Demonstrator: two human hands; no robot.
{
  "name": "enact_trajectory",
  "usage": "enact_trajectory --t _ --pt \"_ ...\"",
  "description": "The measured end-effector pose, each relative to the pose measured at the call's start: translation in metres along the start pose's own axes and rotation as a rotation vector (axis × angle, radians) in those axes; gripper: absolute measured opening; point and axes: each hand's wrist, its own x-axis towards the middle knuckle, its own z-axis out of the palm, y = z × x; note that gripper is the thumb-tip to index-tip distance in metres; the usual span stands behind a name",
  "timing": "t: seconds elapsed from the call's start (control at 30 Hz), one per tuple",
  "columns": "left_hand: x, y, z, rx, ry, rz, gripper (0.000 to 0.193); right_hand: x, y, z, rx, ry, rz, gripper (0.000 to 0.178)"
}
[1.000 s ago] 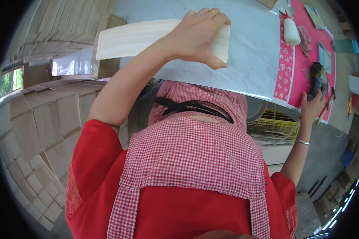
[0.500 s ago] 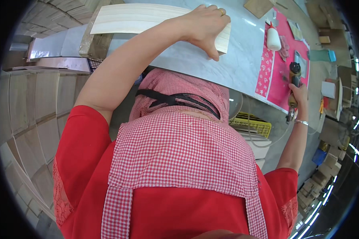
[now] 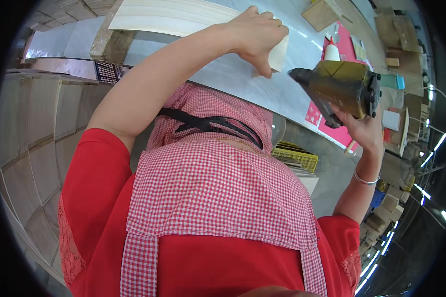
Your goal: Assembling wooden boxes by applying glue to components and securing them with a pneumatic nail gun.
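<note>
Cream-coloured wood is showing beneath the left hand [image 3: 260,37], which I am seeing grasping the right end of a long, faintly grained board [image 3: 171,19] across its edges. The right hand [image 3: 362,131] is gripping a scuffed black-and-brown handheld tool [image 3: 339,89], whose tapered nose is pointing toward that end, just apart. Beyond, a white bottle [image 3: 332,52] with a red tip is appearing.

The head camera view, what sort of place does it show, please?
Probably a woodworking workshop: the left hand holds a pale wooden board, the right hand holds a bulky hand tool, and stacked wooden-looking panels stand at the left.
</note>
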Motion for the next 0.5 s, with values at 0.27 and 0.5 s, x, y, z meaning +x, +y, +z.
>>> enact_trajectory --t 0.27,0.5 --pt "-0.002 0.001 -0.003 -0.004 -0.016 -0.023 0.081 0.019 -0.016 -0.005 -0.123 -0.154 -0.024 0.037" --pt "-0.004 0.015 -0.044 -0.133 -0.266 -0.044 0.082 0.023 -0.013 -0.008 -0.191 -0.225 -0.031 0.039"
